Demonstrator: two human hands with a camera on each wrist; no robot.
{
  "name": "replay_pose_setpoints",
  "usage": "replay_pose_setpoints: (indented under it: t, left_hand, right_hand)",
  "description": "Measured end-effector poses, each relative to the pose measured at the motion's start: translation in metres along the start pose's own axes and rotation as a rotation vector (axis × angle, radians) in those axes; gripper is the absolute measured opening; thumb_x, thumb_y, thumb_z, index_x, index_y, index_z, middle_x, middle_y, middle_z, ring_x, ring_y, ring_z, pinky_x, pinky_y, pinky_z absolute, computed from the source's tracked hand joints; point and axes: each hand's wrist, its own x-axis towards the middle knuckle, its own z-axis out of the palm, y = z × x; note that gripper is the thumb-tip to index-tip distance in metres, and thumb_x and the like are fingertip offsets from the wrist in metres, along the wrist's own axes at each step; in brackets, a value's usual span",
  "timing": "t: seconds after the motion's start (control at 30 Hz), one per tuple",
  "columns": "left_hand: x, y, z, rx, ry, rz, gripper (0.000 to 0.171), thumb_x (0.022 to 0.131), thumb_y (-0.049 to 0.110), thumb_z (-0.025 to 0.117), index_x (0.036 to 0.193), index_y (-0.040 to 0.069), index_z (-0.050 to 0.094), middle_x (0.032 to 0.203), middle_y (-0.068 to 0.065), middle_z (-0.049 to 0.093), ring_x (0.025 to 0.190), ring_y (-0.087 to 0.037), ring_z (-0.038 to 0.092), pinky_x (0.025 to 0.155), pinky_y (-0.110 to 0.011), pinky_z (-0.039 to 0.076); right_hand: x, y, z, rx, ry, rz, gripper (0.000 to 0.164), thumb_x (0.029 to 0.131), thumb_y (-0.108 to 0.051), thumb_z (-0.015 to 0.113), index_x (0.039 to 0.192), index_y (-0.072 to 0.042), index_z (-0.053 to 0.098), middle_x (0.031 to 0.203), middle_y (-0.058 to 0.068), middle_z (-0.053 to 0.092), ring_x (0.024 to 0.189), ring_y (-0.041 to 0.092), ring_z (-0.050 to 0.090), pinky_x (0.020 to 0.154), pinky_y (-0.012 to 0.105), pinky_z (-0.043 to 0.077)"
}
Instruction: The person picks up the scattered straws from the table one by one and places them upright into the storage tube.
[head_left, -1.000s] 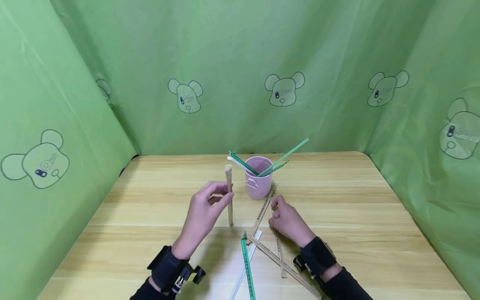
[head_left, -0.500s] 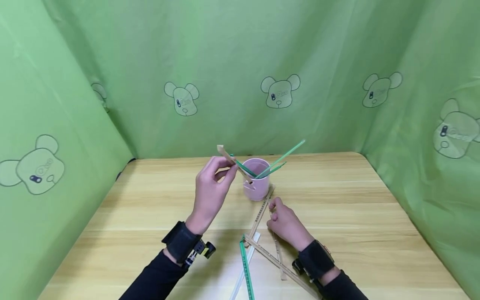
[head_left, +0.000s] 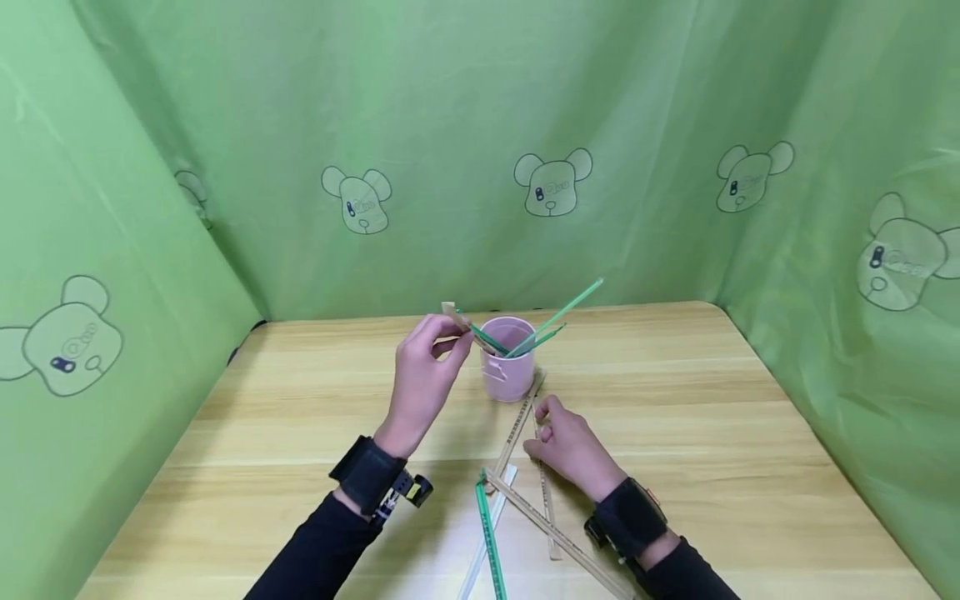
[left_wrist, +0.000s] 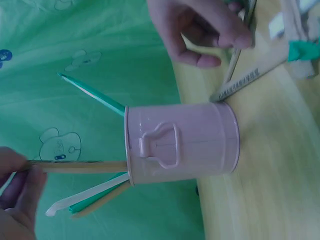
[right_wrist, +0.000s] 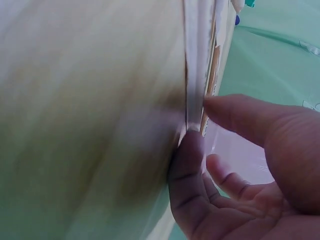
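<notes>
My left hand (head_left: 422, 379) pinches a slim tan stick (left_wrist: 85, 167) between thumb and fingertips. The stick slants down, its lower end inside the rim of a pink bucket (head_left: 507, 385). In the bucket lean several green sticks (head_left: 573, 307), plus a white one (left_wrist: 92, 193) and another tan one. My right hand (head_left: 573, 450), low over the table, pinches the far end of a thin tan stick (head_left: 546, 500); the right wrist view shows thumb and forefinger at its end. A printed tan stick (head_left: 517, 433) reaches from the bucket's base toward the near pile.
Nearer the front edge, a green stick (head_left: 491, 542), a white stick (head_left: 483, 550) and a printed tan stick (head_left: 558, 533) lie crossed on the wooden table (head_left: 315, 392). Green curtains (head_left: 450, 100) printed with bear heads enclose the back and sides.
My left hand has risen forward to the bucket, tipping its tan stick from upright to slanted, with the lower end now in the rim. My right hand has shifted slightly left.
</notes>
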Motion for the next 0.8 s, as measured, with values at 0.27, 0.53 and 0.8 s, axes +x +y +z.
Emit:
replay_pose_setpoints:
  t: [0.27, 0.53, 0.8]
  left_hand:
    - [-0.004, -0.004, 0.001, 0.031, -0.139, -0.085, 0.022, 0.099, -0.002, 0.073, 0.121, -0.006, 0.071, 0.12, -0.019, 0.068, 0.117, -0.028, 0.068, 0.099, -0.031, 0.055]
    - [-0.02, -0.002, -0.014, 0.124, -0.211, -0.174, 0.032, 0.101, 0.001, 0.071, 0.133, 0.002, 0.065, 0.127, -0.016, 0.068, 0.114, -0.028, 0.07, 0.096, -0.039, 0.059]
    - [-0.056, -0.001, -0.026, 0.252, -0.494, -0.481, 0.031, 0.102, 0.013, 0.072, 0.128, 0.001, 0.061, 0.098, -0.007, 0.068, 0.081, -0.019, 0.066, 0.07, -0.035, 0.059]
  right_hand:
    - [-0.002, -0.002, -0.001, -0.052, 0.024, 0.027, 0.031, 0.087, 0.002, 0.077, 0.113, -0.001, 0.061, 0.081, 0.003, 0.061, 0.073, 0.018, 0.058, 0.069, 0.036, 0.05]
    - [0.002, -0.006, -0.005, -0.1, 0.015, 0.067, 0.032, 0.082, 0.001, 0.074, 0.113, 0.003, 0.065, 0.084, 0.005, 0.062, 0.075, 0.02, 0.059, 0.069, 0.036, 0.051]
    - [0.003, -0.005, -0.005, -0.1, 0.027, 0.093, 0.032, 0.085, -0.001, 0.074, 0.115, 0.006, 0.068, 0.085, 0.003, 0.062, 0.077, 0.02, 0.058, 0.07, 0.035, 0.051]
